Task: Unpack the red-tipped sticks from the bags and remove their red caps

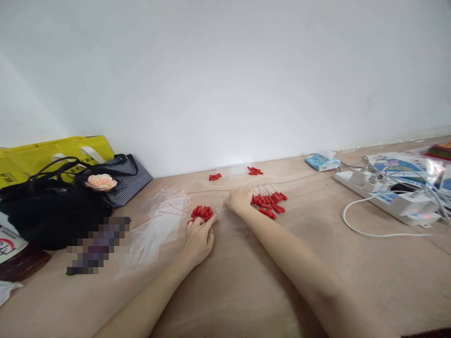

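Note:
My left hand (pixel 199 240) rests on the table with its fingers stretched out and apart, the tips at a cluster of red rubber bulbs (pixel 201 212). Clear thin droppers (pixel 232 223) lie side by side in a row just right of those fingers. Over the far edge of that row is my right hand (pixel 240 199), its fingers curled downward and mostly hidden behind the back of the hand. What they hold I cannot make out. Right of it lie more droppers with red bulbs (pixel 269 203), their clear tubes (pixel 264 189) pointing left and away.
Clear zip bags (pixel 158 225) are spread left of my left hand. Further droppers (pixel 237 172) with red bulbs lie by the wall. Black and yellow bags (pixel 95 143) stand at left. At right are a tissue pack (pixel 322 161) and a white power strip (pixel 384 199) with cables.

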Available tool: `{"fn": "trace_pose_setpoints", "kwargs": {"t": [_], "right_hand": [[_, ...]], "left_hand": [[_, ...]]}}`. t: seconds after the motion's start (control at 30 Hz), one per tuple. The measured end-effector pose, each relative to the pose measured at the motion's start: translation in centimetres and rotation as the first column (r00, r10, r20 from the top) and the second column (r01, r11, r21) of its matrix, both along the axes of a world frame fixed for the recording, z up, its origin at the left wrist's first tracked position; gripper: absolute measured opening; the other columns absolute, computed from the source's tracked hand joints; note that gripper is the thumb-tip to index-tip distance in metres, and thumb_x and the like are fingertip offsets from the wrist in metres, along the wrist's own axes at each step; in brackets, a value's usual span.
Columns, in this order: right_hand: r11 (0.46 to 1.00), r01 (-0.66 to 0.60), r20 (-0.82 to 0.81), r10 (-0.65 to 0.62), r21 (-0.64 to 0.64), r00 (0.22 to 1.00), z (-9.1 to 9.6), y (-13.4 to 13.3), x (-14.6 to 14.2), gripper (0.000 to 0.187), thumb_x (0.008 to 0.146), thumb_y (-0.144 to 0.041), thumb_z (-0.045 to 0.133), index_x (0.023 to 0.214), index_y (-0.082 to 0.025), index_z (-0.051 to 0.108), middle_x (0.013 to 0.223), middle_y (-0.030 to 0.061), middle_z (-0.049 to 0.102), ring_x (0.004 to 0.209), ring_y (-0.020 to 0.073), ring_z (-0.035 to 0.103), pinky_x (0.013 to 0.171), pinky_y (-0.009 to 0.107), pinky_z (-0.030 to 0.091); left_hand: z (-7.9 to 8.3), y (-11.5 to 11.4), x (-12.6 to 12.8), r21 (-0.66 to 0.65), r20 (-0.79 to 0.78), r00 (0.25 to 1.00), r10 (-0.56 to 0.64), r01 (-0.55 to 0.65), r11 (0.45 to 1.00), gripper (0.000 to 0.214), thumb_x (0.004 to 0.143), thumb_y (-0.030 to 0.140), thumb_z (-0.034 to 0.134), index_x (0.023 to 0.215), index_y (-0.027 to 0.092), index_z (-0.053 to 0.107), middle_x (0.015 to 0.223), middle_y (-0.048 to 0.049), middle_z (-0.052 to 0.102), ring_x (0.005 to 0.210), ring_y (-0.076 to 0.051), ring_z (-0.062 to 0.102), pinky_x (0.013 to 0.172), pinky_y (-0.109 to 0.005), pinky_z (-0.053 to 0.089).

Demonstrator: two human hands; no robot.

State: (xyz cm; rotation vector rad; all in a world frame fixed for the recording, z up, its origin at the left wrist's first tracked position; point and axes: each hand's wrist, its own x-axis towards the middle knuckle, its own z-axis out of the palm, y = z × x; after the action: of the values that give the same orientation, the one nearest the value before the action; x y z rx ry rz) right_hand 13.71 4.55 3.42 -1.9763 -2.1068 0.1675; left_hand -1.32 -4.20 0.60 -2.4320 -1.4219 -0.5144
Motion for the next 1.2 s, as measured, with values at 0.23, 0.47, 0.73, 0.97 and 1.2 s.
{"fn": "trace_pose_setpoints", "kwargs": {"t": [0.23,0.47,0.73,0.97,1.2], "right_hand": [[0.997,0.06,-0.062,-0.056,0.05,0.996,0.3,0.1,-1.1,0.02,0.072,-0.02,0.053,0.085,-0.012,0.066,0.095,0.0177,0.063,0.098,0.0299,0.053,0.091,0.05,0.019],[0.994,0.057,-0.251,-0.032,0.091,0.967,1.3,-2.6,3.8,0.024,0.079,-0.033,0.043,0.081,-0.021,0.063,0.086,0.0059,0.066,0.086,0.0221,0.057,0.078,0.039,0.034],[0.807,-0.292,-0.214,0.45,0.513,0.867,-2.6,-8.1,10.4,0.007,0.076,-0.024,0.05,0.079,-0.02,0.055,0.078,0.0025,0.063,0.081,0.0172,0.053,0.084,0.038,0.029],[0.708,-0.408,-0.098,0.555,0.576,0.826,-3.4,-9.5,9.4,0.005,0.076,-0.023,0.051,0.077,-0.019,0.054,0.07,0.001,0.06,0.08,0.0169,0.051,0.087,0.04,0.025],[0.667,-0.444,-0.079,0.6,0.599,0.796,-3.6,-10.0,9.0,0.004,0.076,-0.02,0.051,0.079,-0.02,0.053,0.072,-0.0005,0.06,0.08,0.0156,0.05,0.088,0.039,0.024]], "left_hand": [[0.7,-0.2,-0.1,0.083,0.088,0.996,-0.011,0.004,0.997,0.037,0.071,0.015,0.047,0.106,0.017,0.056,0.065,-0.0039,0.056,0.066,-0.019,0.051,0.06,-0.03,0.039],[0.5,0.0,-0.3,0.11,0.202,0.975,-0.093,0.072,0.991,0.021,0.08,0.026,0.047,0.097,0.018,0.057,0.092,-0.0054,0.063,0.079,-0.021,0.053,0.071,-0.036,0.042],[0.4,0.2,-0.2,0.109,0.229,0.971,-0.066,0.041,0.993,0.032,0.078,0.029,0.052,0.107,0.017,0.051,0.103,-0.0074,0.059,0.092,-0.023,0.051,0.082,-0.039,0.038],[0.7,-0.6,0.6,0.145,0.118,0.963,-0.242,0.225,0.964,0.025,0.079,0.034,0.053,0.1,0.021,0.058,0.096,-0.0036,0.063,0.09,-0.021,0.051,0.078,-0.036,0.034],[0.9,-0.9,1.7,0.245,0.077,0.918,-0.388,0.36,0.9,0.016,0.081,0.029,0.052,0.091,0.023,0.063,0.08,0.0013,0.068,0.077,-0.016,0.055,0.08,-0.036,0.031]]}}
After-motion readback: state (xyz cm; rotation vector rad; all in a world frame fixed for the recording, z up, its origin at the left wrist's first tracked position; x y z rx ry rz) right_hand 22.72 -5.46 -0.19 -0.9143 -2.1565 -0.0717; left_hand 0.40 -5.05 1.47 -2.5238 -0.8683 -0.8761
